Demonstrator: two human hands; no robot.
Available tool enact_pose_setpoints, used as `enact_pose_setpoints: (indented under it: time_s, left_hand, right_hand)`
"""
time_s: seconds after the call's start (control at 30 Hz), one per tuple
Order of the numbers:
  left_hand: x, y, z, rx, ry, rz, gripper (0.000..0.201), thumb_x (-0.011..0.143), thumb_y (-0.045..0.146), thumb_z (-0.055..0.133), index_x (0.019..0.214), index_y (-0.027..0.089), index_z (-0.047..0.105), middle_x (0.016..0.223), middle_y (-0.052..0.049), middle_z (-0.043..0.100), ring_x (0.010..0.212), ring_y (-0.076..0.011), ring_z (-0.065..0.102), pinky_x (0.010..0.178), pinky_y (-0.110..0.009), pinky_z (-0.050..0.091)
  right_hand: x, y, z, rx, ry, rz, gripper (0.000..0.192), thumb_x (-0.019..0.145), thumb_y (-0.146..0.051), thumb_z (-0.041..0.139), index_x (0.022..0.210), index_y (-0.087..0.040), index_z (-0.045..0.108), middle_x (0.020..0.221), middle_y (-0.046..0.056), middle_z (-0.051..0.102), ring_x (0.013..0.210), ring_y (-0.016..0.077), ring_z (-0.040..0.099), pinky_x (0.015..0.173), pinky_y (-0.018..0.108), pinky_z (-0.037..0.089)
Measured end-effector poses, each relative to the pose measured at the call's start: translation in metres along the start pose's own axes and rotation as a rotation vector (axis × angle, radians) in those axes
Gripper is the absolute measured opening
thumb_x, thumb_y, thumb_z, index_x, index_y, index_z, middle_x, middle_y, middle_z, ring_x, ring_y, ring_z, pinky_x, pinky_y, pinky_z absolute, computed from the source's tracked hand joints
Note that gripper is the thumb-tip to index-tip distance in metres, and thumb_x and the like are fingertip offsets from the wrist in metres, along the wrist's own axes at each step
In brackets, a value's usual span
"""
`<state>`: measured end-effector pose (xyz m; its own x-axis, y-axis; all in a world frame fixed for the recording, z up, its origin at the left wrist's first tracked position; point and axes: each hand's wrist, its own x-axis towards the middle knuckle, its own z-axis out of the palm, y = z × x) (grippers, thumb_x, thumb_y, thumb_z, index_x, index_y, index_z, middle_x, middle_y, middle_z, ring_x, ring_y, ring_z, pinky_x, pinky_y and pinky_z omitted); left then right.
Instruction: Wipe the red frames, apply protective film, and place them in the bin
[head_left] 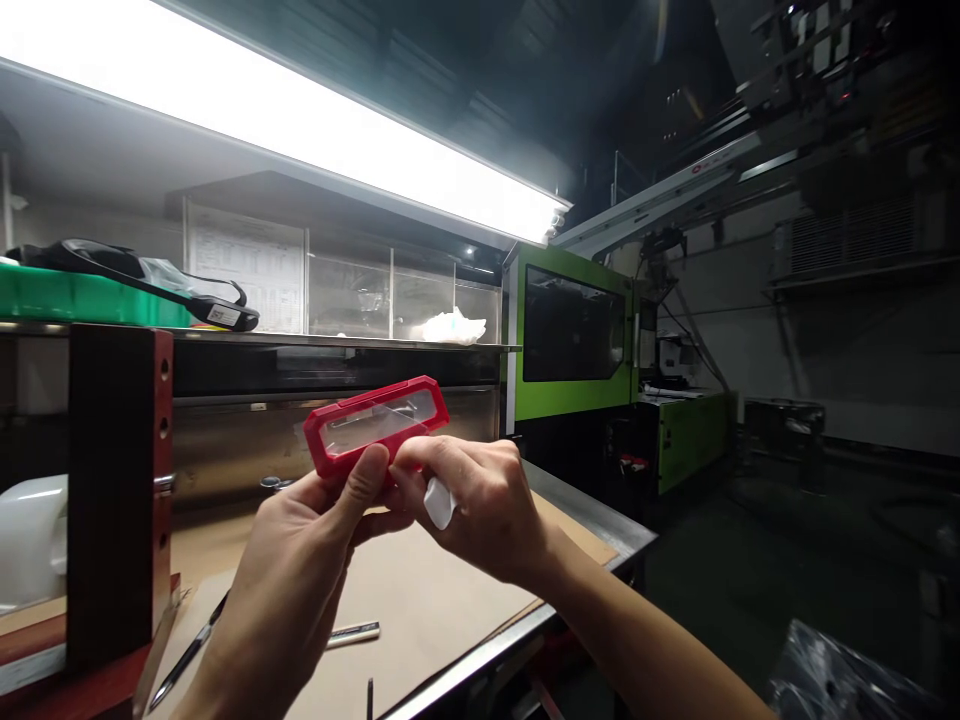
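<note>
Head view, near to far. Nearest, the left hand grips the lower left end of a red frame, thumb pressed on its front edge. Just beside it, the right hand pinches the frame's lower edge near the middle, with a small white piece tucked against its fingers. The frame is raised above the counter, touching only the hands, directly ahead of both. Its long axis runs from lower left to upper right, tilted, with the clear window facing the camera. The left hand lies nearer the camera; the right reaches in from the right side.

Below the hands, the counter's brown sheet carries a thin knife and a short flat strip, well apart from the frame. At left stands a dark brown block with holes. Beyond, a shelf holds a green tray. Farthest, a green machine stands under a bright strip light.
</note>
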<state>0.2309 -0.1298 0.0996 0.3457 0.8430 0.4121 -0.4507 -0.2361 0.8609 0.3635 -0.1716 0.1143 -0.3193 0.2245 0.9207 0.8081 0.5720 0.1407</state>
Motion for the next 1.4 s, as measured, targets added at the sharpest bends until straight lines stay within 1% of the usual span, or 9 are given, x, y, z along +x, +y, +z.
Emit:
enact_pose_setpoints:
  time_s: [0.17, 0.3, 0.37, 0.43, 0.53, 0.63, 0.93, 1.1, 1.4]
  left_hand:
    - [0.003, 0.002, -0.002, -0.027, -0.011, -0.005, 0.039, 0.068, 0.045, 0.074, 0.09, 0.013, 0.07, 0.082, -0.008, 0.071, 0.08, -0.0213, 0.065, 0.071, -0.029, 0.055]
    - [0.005, 0.004, -0.005, -0.098, 0.001, 0.011, 0.031, 0.066, 0.039, 0.077, 0.082, 0.014, 0.07, 0.073, -0.004, 0.071, 0.072, -0.017, 0.065, 0.063, -0.021, 0.055]
    - [0.007, 0.007, -0.005, -0.161, 0.02, 0.008, 0.028, 0.066, 0.036, 0.078, 0.081, 0.013, 0.07, 0.068, -0.002, 0.07, 0.064, -0.0131, 0.064, 0.061, -0.018, 0.055]
    - [0.01, 0.012, -0.006, -0.224, 0.057, 0.003, 0.025, 0.065, 0.031, 0.079, 0.079, 0.012, 0.069, 0.065, -0.002, 0.069, 0.056, -0.0099, 0.061, 0.056, -0.015, 0.054]
    - [0.017, 0.018, -0.01, -0.28, 0.067, 0.011, 0.026, 0.062, 0.026, 0.081, 0.079, 0.012, 0.068, 0.064, -0.003, 0.068, 0.054, -0.0093, 0.059, 0.05, -0.014, 0.053]
    - [0.025, 0.025, -0.017, -0.306, 0.008, 0.036, 0.035, 0.059, 0.028, 0.083, 0.087, 0.013, 0.067, 0.065, -0.002, 0.066, 0.053, -0.0089, 0.055, 0.044, -0.013, 0.05]
    - [0.019, 0.028, -0.026, -0.244, -0.028, -0.059, 0.032, 0.062, 0.037, 0.078, 0.079, 0.014, 0.064, 0.057, 0.001, 0.056, 0.042, -0.0043, 0.037, 0.038, -0.013, 0.039]
    - [0.018, 0.025, -0.028, -0.199, -0.079, 0.007, 0.027, 0.067, 0.036, 0.074, 0.077, 0.013, 0.066, 0.056, -0.001, 0.058, 0.046, -0.0072, 0.044, 0.039, -0.013, 0.038]
    - [0.014, 0.034, -0.024, -0.151, -0.038, 0.083, 0.027, 0.063, 0.035, 0.079, 0.076, 0.014, 0.068, 0.057, -0.001, 0.062, 0.046, -0.0092, 0.049, 0.043, -0.017, 0.045]
  right_hand:
    - [0.005, -0.002, 0.0, -0.002, -0.075, 0.019, 0.02, 0.091, -0.021, 0.045, 0.088, -0.015, 0.063, 0.08, 0.004, 0.072, 0.063, 0.0109, 0.061, 0.057, 0.023, 0.042]
    - [0.008, -0.004, -0.002, 0.046, -0.143, 0.021, 0.023, 0.092, -0.022, 0.043, 0.09, -0.016, 0.064, 0.084, 0.005, 0.072, 0.068, 0.0128, 0.063, 0.063, 0.024, 0.046]
    - [0.011, -0.004, -0.007, 0.114, -0.109, 0.016, 0.019, 0.09, -0.023, 0.048, 0.092, -0.016, 0.065, 0.086, 0.006, 0.072, 0.07, 0.013, 0.064, 0.064, 0.025, 0.047]
    - [0.016, 0.0, -0.012, 0.205, -0.003, 0.099, 0.015, 0.087, -0.027, 0.055, 0.089, -0.017, 0.067, 0.077, 0.003, 0.07, 0.061, 0.0112, 0.06, 0.058, 0.024, 0.046]
    - [0.027, 0.01, -0.019, 0.393, 0.152, 0.353, 0.018, 0.081, -0.036, 0.063, 0.085, -0.02, 0.068, 0.054, -0.004, 0.054, 0.045, 0.0077, 0.045, 0.043, 0.022, 0.035]
    - [0.041, 0.018, -0.021, 0.657, 0.149, 0.474, 0.025, 0.078, -0.042, 0.065, 0.083, -0.018, 0.068, 0.048, -0.006, 0.043, 0.043, 0.0059, 0.038, 0.041, 0.022, 0.028]
    - [0.073, 0.002, -0.013, 0.996, -0.012, 0.527, 0.025, 0.076, -0.041, 0.066, 0.071, -0.017, 0.063, 0.047, -0.008, 0.041, 0.042, 0.0038, 0.035, 0.04, 0.021, 0.024]
    - [0.077, 0.002, -0.011, 1.061, -0.053, 0.528, 0.03, 0.068, -0.044, 0.071, 0.067, -0.016, 0.061, 0.045, -0.009, 0.04, 0.041, 0.0029, 0.031, 0.039, 0.021, 0.021]
    - [0.077, 0.004, -0.012, 1.172, -0.054, 0.566, 0.03, 0.061, -0.038, 0.076, 0.061, -0.015, 0.056, 0.044, -0.01, 0.041, 0.039, 0.0015, 0.027, 0.038, 0.02, 0.016]
